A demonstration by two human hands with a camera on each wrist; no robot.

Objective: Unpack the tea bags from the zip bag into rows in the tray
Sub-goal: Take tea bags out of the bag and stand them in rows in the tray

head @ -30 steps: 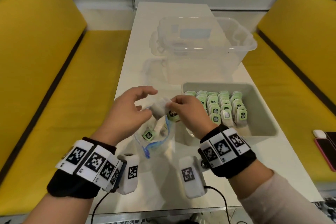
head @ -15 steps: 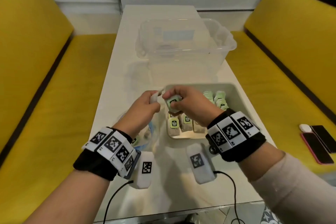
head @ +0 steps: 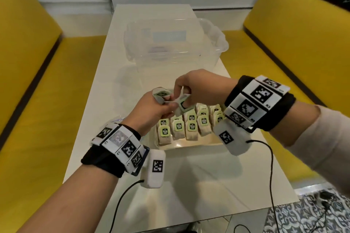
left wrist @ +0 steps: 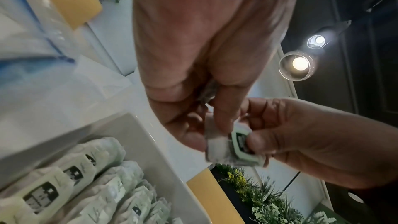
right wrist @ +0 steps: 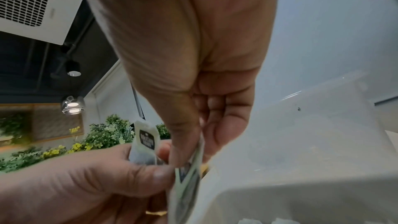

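Tea bags (head: 189, 125) already stand in several rows in the tray (head: 193, 144), filling its near part; from the head view I judge the job well along, though my arms hide the far part, so I cannot tell how much room is left. My left hand (head: 151, 111) grips one bag (head: 161, 93) above the tray's left edge, and my right hand (head: 200, 89) pinches a second bag (head: 182, 105) just beside it, the two touching. A zip bag (head: 117, 119) peeks out under my left wrist on the worktop (head: 189, 185); what it has left inside is hidden. A clear bin (head: 176, 43) sits beyond the tray, with open worktop nearer me.

From the left wrist, my thumb and fingers curl round one bag while the right fingertips (left wrist: 256, 140) clamp the tag (left wrist: 242, 146) of the other. The tray wall (left wrist: 137, 135) lies close below.

From the right wrist, my grip is closed on the second bag (right wrist: 187, 188), hanging right at the tray's rim (right wrist: 269, 193).
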